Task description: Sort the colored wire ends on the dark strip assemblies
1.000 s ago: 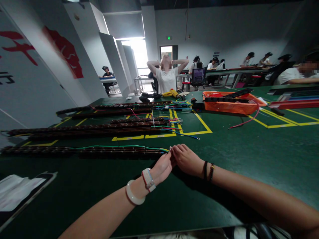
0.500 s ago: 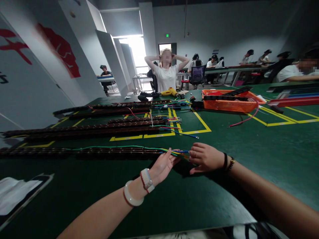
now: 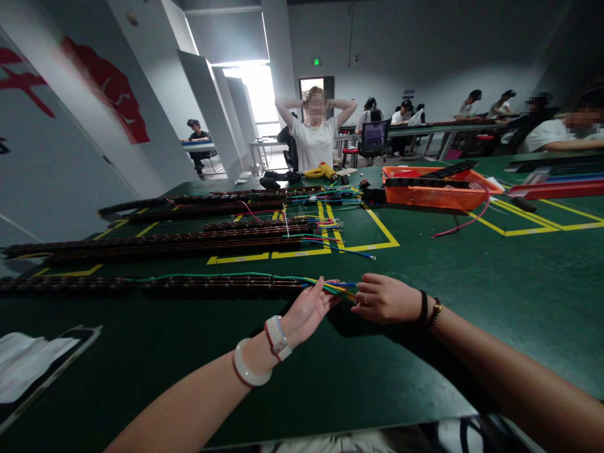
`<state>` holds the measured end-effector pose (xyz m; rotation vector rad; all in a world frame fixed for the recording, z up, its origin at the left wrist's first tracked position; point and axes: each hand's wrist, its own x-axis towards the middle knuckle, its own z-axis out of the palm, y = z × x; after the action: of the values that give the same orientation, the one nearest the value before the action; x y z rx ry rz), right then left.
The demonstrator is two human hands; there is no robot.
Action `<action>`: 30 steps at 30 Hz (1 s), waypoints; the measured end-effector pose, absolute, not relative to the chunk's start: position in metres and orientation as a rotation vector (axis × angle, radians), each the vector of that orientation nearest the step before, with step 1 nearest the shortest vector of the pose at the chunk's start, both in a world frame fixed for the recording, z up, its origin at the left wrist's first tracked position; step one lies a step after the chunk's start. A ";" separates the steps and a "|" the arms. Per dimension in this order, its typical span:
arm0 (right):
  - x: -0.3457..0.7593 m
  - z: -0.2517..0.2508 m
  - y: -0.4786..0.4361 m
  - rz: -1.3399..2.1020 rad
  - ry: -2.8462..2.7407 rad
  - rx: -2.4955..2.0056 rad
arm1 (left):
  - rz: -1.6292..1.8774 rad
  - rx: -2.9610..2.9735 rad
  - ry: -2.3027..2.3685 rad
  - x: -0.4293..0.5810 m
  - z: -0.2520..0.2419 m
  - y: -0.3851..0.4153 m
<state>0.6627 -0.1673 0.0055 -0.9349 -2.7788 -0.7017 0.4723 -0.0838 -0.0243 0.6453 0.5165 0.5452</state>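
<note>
A long black cable harness (image 3: 212, 286) lies across the near part of the green table, and loose green, yellow and blue wires (image 3: 342, 289) come out of its right end. My left hand (image 3: 311, 309) holds these wires from below, its thumb resting over them. My right hand (image 3: 391, 298) is closed at the wires' far ends, palm down with bent fingers. The wire tips are hidden behind its fingers.
More black harnesses (image 3: 179, 244) lie farther back over yellow taped outlines. An orange basket (image 3: 434, 196) with dark parts stands at the back right, near red and blue strips (image 3: 557, 189). A yellow tool (image 3: 321, 172) lies at the back. A person (image 3: 315, 135) sits opposite, arms raised.
My right hand has shifted slightly left, and its thumb has drawn in under the fingers at the wire ends. My left hand keeps its hold. The view has tilted a little.
</note>
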 end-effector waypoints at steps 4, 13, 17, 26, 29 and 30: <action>0.657 0.006 -0.166 -0.468 -2.739 -1.041 | 0.562 0.626 0.546 0.473 -0.027 -0.082; 0.663 0.008 -0.164 -0.400 -2.297 -1.285 | 0.525 0.678 0.448 0.471 -0.020 -0.085; 0.673 0.004 -0.156 -0.381 -2.024 -1.508 | 0.546 0.672 0.489 0.469 -0.016 -0.088; 0.692 -0.025 -0.129 -0.234 -1.951 -1.845 | 0.547 0.683 0.508 0.469 -0.023 -0.085; 0.690 -0.028 -0.125 -0.239 -1.947 -1.882 | 0.530 0.688 0.482 0.468 -0.026 -0.084; 0.690 -0.028 -0.125 -0.243 -1.949 -1.890 | 0.529 0.688 0.479 0.468 -0.027 -0.084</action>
<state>0.6896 -0.1248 -0.0284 -1.8903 -1.9493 -0.2434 0.4678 -0.0840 -0.0269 0.6876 0.4789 0.5285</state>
